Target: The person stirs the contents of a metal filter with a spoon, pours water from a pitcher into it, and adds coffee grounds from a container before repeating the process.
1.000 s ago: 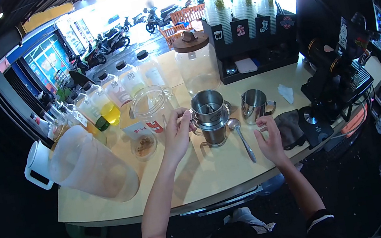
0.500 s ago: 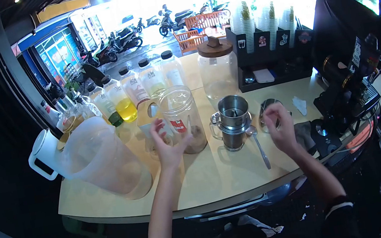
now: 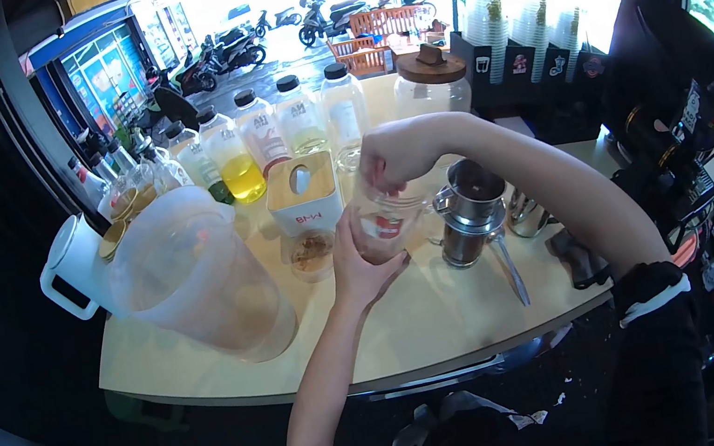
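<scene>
As we look along the counter [image 3: 413, 332] from its left end, a big frosted container [image 3: 198, 287] stands nearest us, with a row of black-capped bottles [image 3: 259, 131] beyond it. Next we find a wooden-topped box [image 3: 305, 203] and, just in front, a small cup [image 3: 312, 251] of something brown. Beside that cup our left hand [image 3: 358, 272] grasps the clear jar [image 3: 384, 226], fingers wrapped round the lower wall. Our right hand [image 3: 409, 150] bends down over the same jar, its fingers curled at the mouth; we cannot tell whether they pinch anything. Farther right, a metal filter [image 3: 474, 215] sits on a glass mug [image 3: 462, 248], a spoon [image 3: 514, 272] beside it. Our right forearm [image 3: 557, 175] crosses there, partly covering a metal pitcher [image 3: 526, 215].
</scene>
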`<action>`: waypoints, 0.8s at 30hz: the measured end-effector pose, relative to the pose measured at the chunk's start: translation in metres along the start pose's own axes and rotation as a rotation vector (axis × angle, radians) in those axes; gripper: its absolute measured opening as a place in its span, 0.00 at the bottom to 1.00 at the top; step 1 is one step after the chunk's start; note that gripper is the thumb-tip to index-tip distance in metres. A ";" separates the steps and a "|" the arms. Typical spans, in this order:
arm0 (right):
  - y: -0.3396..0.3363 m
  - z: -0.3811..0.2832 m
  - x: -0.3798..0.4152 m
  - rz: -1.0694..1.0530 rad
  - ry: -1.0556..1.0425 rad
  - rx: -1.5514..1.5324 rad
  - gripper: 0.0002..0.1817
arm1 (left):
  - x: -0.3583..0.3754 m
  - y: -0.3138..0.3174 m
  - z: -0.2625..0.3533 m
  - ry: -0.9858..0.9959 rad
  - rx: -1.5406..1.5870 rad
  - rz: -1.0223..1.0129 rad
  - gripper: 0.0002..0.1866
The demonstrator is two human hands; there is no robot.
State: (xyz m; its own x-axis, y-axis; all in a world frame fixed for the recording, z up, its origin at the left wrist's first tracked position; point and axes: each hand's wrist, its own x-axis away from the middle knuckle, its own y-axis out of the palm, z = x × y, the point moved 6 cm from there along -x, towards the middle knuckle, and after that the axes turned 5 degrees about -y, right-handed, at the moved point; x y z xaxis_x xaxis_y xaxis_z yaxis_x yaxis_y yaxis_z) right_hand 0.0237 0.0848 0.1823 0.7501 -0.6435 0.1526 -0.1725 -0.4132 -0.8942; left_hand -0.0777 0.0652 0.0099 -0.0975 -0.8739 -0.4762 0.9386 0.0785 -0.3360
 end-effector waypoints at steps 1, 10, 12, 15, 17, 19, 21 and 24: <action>0.011 0.002 -0.004 -0.176 0.057 0.118 0.14 | 0.000 -0.003 0.008 0.055 -0.026 0.000 0.57; 0.035 -0.007 -0.011 -0.297 0.044 0.424 0.19 | 0.001 -0.011 0.018 0.024 -0.006 0.010 0.57; 0.032 -0.003 -0.009 -0.280 0.074 0.465 0.19 | 0.002 -0.010 0.018 0.042 -0.014 0.019 0.57; 0.027 0.004 -0.005 -0.195 0.113 0.350 0.17 | 0.003 -0.008 0.018 0.062 -0.016 0.011 0.57; 0.024 0.007 -0.002 -0.150 0.099 0.350 0.13 | 0.002 -0.007 0.019 0.064 -0.009 -0.005 0.57; 0.024 0.008 0.001 -0.161 0.100 0.330 0.11 | 0.003 -0.007 0.020 0.060 0.002 -0.013 0.57; 0.024 0.009 0.004 -0.174 0.098 0.313 0.09 | 0.004 -0.007 0.021 0.068 -0.020 0.001 0.57; 0.020 0.005 0.009 -0.139 0.034 0.249 0.07 | 0.004 -0.008 0.020 0.098 -0.039 0.022 0.57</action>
State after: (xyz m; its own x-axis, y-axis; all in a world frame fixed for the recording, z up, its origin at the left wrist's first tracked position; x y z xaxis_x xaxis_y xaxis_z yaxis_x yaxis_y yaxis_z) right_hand 0.0301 0.0744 0.1640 0.7331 -0.6145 0.2914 0.0958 -0.3309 -0.9388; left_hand -0.0784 0.0513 0.0270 -0.1111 -0.8207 -0.5604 0.9274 0.1171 -0.3553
